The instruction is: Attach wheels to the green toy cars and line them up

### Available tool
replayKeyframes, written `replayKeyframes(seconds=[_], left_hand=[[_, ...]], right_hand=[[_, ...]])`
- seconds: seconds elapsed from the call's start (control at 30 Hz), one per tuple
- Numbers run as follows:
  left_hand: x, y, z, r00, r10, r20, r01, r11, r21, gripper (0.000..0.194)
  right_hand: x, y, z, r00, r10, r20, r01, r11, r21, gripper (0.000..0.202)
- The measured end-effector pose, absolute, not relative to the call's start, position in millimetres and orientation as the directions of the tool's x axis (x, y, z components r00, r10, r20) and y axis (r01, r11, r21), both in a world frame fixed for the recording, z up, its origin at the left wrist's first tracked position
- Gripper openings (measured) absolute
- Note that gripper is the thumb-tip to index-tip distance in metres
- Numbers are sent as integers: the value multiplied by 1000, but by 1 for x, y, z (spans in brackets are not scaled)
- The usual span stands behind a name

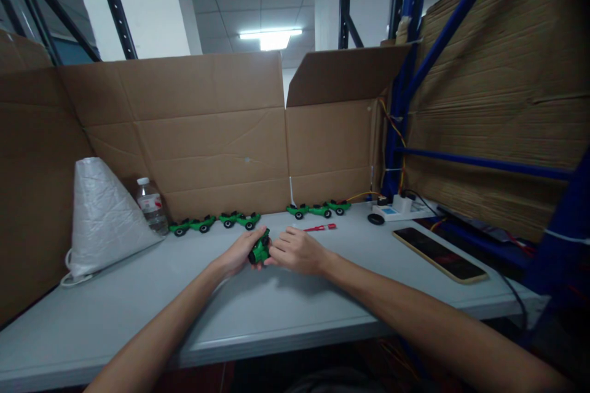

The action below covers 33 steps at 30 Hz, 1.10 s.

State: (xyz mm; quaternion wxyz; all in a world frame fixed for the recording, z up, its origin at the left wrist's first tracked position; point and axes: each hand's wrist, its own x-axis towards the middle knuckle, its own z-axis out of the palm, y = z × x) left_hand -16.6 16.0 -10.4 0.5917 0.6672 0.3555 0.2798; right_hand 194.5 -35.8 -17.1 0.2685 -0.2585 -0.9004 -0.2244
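Over the middle of the white table, my left hand (239, 252) is closed around a green toy car (260, 248) with black parts. The car is tilted in the grip, and the fingers cover part of it. My right hand (295, 250) is at the car's right side with its fingers curled and pressed together against it. Whether they pinch a small part there is hidden. Just behind my right hand lies a red screwdriver (322, 228). Several similar green toy cars (239, 220) stand in rows along the back, with more green cars (318, 210) to the right.
A white drawstring bag (104, 221) and a water bottle (152, 207) stand at the left. On the right are a phone (437, 253), a power strip (401, 207) and a round black object (375, 219). Cardboard walls (207, 135) and a blue rack frame (483, 163) enclose the table (258, 331).
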Motion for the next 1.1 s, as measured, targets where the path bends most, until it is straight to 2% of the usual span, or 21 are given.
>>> replayKeyframes(seconds=[0.17,0.37,0.57,0.67,0.73,0.8,0.97,1.03,1.1], left_hand=[[-15,13,-5,558,830,17,113,-97,989,65],[-10,7,3,483,856,185,102,-264,959,68],[-9,7,3,437,851,292,127,-380,916,68],[-10,8,2,428,837,342,118,-427,897,64],[-10,9,2,421,825,377,105,-457,883,59],[-10,12,1,416,807,420,98,-499,861,56],[-10,14,-4,466,762,450,112,-555,824,51],[-10,13,-4,482,750,453,108,-564,819,50],[-10,11,-2,482,750,452,96,-558,824,51]], right_hand=[[189,-35,-22,-673,375,637,655,702,279,40],[184,-32,-26,-507,519,688,785,607,121,39],[184,-29,-29,-475,579,663,830,545,118,39],[188,-28,-28,-449,600,662,827,559,54,38],[192,-26,-28,-418,623,661,819,574,-22,35],[196,-23,-28,-358,671,649,807,572,-147,32],[204,-8,-36,-186,828,529,627,515,-585,26],[205,-4,-39,-182,844,504,544,513,-663,25],[206,-3,-39,-196,840,506,487,532,-693,25]])
